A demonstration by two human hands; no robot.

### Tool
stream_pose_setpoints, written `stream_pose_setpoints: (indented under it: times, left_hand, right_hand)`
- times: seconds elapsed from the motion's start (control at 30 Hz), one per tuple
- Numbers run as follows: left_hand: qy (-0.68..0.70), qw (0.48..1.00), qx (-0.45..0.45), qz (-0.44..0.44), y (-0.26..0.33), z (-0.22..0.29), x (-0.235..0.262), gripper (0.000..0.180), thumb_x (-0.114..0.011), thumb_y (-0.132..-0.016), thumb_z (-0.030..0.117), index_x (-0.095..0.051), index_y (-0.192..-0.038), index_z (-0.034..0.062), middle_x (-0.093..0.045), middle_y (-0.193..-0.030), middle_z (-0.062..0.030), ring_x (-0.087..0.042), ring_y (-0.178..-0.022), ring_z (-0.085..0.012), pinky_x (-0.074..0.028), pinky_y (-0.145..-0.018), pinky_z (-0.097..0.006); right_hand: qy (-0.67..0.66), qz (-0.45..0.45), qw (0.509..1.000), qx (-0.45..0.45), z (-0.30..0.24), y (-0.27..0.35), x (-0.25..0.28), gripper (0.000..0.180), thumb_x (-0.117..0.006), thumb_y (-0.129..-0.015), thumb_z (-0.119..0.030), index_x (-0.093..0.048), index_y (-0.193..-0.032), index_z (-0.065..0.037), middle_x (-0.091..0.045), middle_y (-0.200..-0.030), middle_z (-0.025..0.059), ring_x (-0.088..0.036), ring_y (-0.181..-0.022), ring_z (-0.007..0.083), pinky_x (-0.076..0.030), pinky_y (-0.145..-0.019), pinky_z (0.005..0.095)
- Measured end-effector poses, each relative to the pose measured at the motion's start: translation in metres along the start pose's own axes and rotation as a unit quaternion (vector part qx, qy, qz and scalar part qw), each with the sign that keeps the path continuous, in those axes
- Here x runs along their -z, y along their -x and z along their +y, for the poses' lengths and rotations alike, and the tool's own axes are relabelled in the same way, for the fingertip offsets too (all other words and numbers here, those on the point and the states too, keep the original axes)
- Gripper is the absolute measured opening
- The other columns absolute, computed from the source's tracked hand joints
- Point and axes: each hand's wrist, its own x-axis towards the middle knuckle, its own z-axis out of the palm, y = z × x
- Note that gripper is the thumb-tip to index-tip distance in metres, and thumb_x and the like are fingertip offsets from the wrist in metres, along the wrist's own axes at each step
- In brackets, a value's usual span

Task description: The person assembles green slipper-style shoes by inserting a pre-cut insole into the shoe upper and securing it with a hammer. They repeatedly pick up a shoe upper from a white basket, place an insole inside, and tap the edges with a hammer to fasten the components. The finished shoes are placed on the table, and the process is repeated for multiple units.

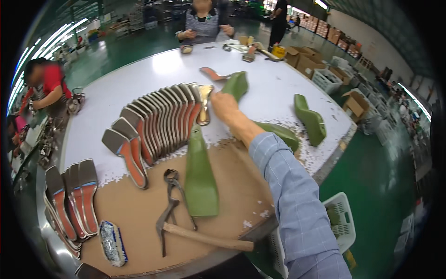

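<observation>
My right hand [226,108] reaches over the middle of the table, its fingers curled against the lower part of a green shoe last [237,84]; the fingertips are mostly hidden. Beside that hand, a shiny gold-toned piece [205,106] stands at the end of a long row of grey-and-orange insoles [160,118]. A loose insole [214,74] lies just beyond. Another green last [275,134] is partly behind my forearm, one [310,120] lies further right, and one [201,181] rests in front on the cardboard. My left hand is out of view.
Pincers [174,190] and a wooden-handled hammer [209,237] lie on the cardboard sheet [139,223]. More insoles [72,200] and a foil-and-blue packet [113,244] are at left. A white basket [344,223] stands below the right edge. People work across and left.
</observation>
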Motion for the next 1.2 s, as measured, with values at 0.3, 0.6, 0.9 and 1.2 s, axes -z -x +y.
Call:
stream_pose_setpoints:
  times: [0.3,0.6,0.9,1.2]
  left_hand:
    - [0.051,0.934,-0.353,-0.029,0.007,0.010,-0.171,0.060,-0.045,-0.102,0.053,-0.050,-0.130,0.0013,-0.062,-0.080,-0.0110,-0.058,-0.060,-0.0166,-0.046,-0.053,-0.026]
    - [-0.327,0.581,-0.744,-0.035,0.085,0.083,-0.242,0.099,-0.088,-0.073,0.029,-0.028,-0.146,-0.0011,-0.039,-0.143,-0.0234,-0.043,-0.131,-0.0424,-0.037,-0.108,-0.052]
    - [0.341,0.899,-0.174,-0.213,0.076,0.053,-0.101,0.061,-0.048,-0.095,0.052,-0.057,-0.124,-0.0008,-0.065,-0.105,-0.0165,-0.067,-0.084,-0.0234,-0.058,-0.072,-0.034]
    - [0.317,0.766,-0.481,-0.286,0.048,0.096,-0.065,0.078,-0.051,-0.094,0.065,-0.034,-0.152,0.0152,-0.051,-0.140,-0.0210,-0.055,-0.123,-0.0405,-0.049,-0.101,-0.055]
  right_hand:
    - [-0.455,0.242,0.804,-0.296,0.046,0.073,0.187,0.027,-0.064,-0.091,-0.017,-0.069,-0.106,0.004,-0.073,-0.092,0.0163,-0.071,-0.079,0.0243,-0.057,-0.067,0.0350]
    - [-0.786,0.029,0.592,-0.175,-0.221,0.296,0.346,0.029,-0.058,-0.102,-0.023,-0.066,-0.111,0.003,-0.067,-0.098,0.0026,-0.060,-0.079,0.0064,-0.050,-0.067,0.0213]
    - [-0.792,-0.387,0.471,0.029,-0.324,0.395,0.249,0.096,-0.064,-0.092,-0.056,-0.014,-0.154,-0.002,-0.034,-0.151,0.0218,-0.039,-0.139,0.0345,-0.035,-0.113,0.0435]
    - [-0.598,-0.063,0.769,0.218,-0.347,0.367,0.242,0.065,-0.084,-0.075,0.002,-0.040,-0.122,-0.008,-0.047,-0.129,0.0222,-0.054,-0.117,0.0343,-0.047,-0.097,0.0405]
